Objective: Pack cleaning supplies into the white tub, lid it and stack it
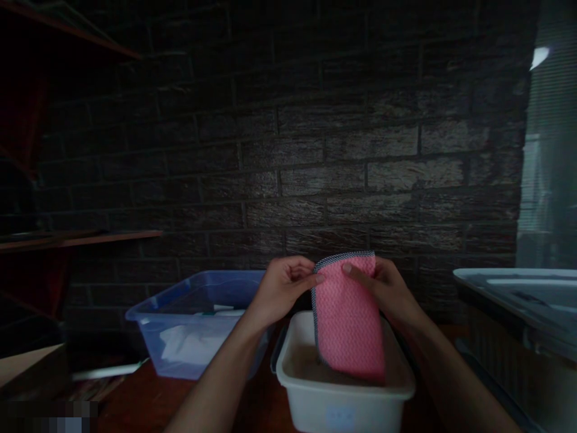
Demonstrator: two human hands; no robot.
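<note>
A pink textured cloth (pixel 347 319) with a dark checked edge hangs folded from both hands, its lower end down inside a white plastic basin (pixel 345 391). My left hand (pixel 288 282) pinches the cloth's upper left corner between thumb and fingers. At the upper right, my right hand (pixel 383 282) grips it with the thumb lying across the front and the fingers behind, mostly hidden. The basin stands on a reddish-brown surface, directly below the hands. Whether the cloth touches the basin's bottom I cannot tell.
Left of the basin stands a translucent blue bin (pixel 193 325) with white items in it. A lidded container (pixel 523 313) is at the right. Behind rises a dark brick wall (pixel 288 150). A wooden shelf (pixel 81 240) juts out on the left.
</note>
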